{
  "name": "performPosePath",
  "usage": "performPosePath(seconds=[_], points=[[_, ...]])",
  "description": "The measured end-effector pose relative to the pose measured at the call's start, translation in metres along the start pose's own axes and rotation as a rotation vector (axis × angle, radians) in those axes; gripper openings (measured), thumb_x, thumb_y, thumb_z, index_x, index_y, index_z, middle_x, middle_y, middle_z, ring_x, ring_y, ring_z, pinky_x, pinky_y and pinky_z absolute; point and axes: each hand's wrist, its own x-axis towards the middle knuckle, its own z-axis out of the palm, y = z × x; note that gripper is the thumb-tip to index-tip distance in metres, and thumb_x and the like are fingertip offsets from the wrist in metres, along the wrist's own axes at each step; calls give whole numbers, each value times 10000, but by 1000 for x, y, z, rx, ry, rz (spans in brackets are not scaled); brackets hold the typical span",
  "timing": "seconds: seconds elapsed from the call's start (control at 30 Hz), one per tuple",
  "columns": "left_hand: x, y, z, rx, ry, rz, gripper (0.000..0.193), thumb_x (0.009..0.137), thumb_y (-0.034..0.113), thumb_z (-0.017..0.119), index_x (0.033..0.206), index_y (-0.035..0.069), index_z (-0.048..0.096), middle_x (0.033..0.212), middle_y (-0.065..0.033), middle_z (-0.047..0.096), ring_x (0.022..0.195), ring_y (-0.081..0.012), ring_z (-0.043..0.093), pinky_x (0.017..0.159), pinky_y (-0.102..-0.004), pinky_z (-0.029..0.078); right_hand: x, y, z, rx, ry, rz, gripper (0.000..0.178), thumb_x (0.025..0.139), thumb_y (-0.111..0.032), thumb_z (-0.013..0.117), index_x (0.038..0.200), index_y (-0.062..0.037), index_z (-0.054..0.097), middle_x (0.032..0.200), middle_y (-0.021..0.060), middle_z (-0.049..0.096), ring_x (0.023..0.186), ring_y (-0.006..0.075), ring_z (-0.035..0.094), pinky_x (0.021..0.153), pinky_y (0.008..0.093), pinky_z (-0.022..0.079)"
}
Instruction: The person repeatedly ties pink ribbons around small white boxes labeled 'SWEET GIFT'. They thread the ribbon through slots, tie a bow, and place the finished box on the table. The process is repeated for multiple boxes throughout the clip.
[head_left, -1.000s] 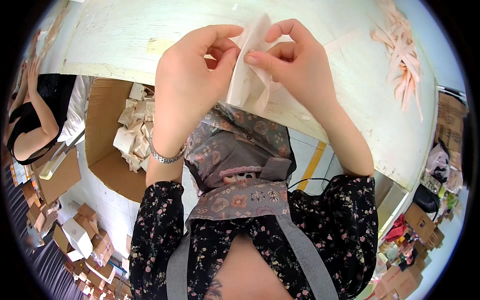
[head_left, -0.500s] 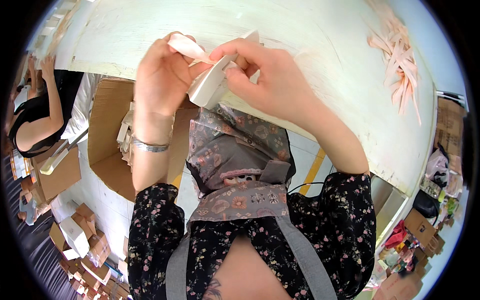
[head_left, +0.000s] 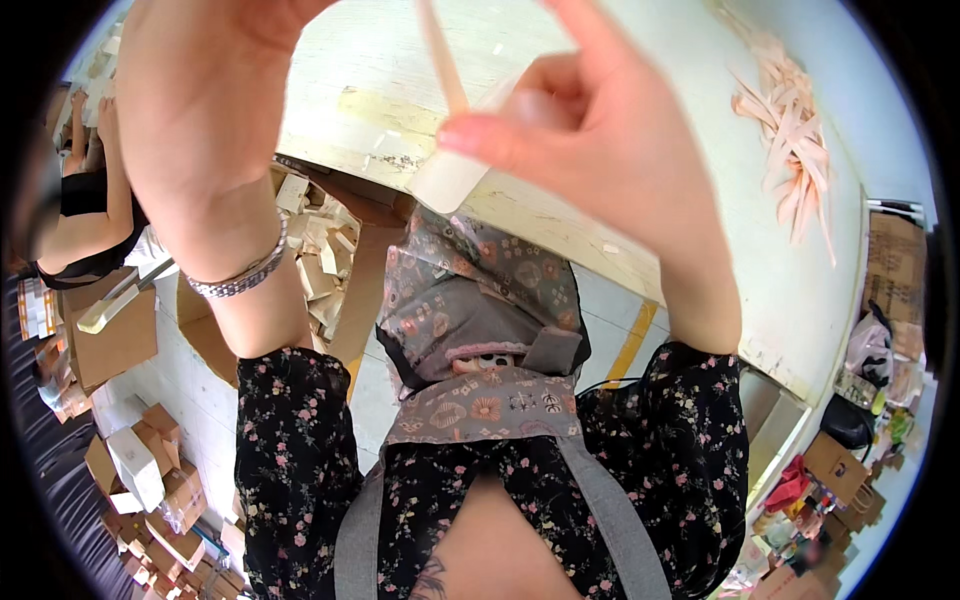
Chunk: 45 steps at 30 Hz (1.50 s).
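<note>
Both hands raised close to the camera above the table edge; right hand (head_left: 610,140) pinches a small pale folded paper piece (head_left: 450,175) between thumb and fingers, closed on it, with a thin pinkish strip (head_left: 440,50) sticking up from the same pinch; left hand (head_left: 200,110) is up beside it, fingers cut off by the frame top, so can't tell if it grips anything, bracelet (head_left: 240,275) on its wrist; the paper piece looks light, thin and bendy, creases easily, probably tears if pulled hard, not slippery, best held by the edges or at the fold with fingertips, light pressure only; it sits in the air between the hands, over the near edge of the white table (head_left: 800,290); a loose pile of similar pinkish strips (head_left: 790,140) lies on the table at the far right, well apart from the hands; open cardboard box (head_left: 345,310) on the floor under the left arm holds a jumble of pale folded pieces, roughly half full as far as visible; more small boxes (head_left: 140,470) scattered on the floor lower left, contents not readable; another person (head_left: 80,220) sits at far left
</note>
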Motion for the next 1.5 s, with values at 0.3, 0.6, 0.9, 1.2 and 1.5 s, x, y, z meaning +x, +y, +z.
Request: performPosePath(seconds=[0.3,0.6,0.9,1.2,1.5], points=[[-30,-57,72,851,-211,232,312,839,172,666,1099,14,599,985,-128,557,759,-286,595,671,-339,485,29,0,-7,530,160,190,247,926,-205,600,907,28,679,573,-17,548,462,21,433,406,181,314],[-7,-72,64,836,-155,-130,257,935,252,534,959,41,679,746,-70,606,619,-205,563,558,-318,457,36,45,-24,268,222,128,330,923,-349,567,1053,-82,710,640,-42,501,527,35,377,475,201,296],[-5,-76,42,134,-363,-294,231,790,-49,631,995,51,667,891,-45,687,825,-146,657,732,-250,520,5,38,-43,-82,-485,-657,246,890,-236,595,1040,-68,695,835,9,602,880,158,531,842,339,414],[0,-89,60,1127,-113,900,218,652,49,716,851,111,653,802,5,617,697,-162,593,534,-252,480,40,90,-18,187,-279,34,237,871,-90,540,1065,-16,655,1029,64,641,906,135,581,829,264,457],[-20,-100,45,964,119,740,238,602,-13,747,813,75,680,854,-32,643,712,-173,606,565,-257,487,42,71,-13,-294,101,-339,49,737,-39,611,778,-63,602,712,16,605,681,168,580,594,293,466]])
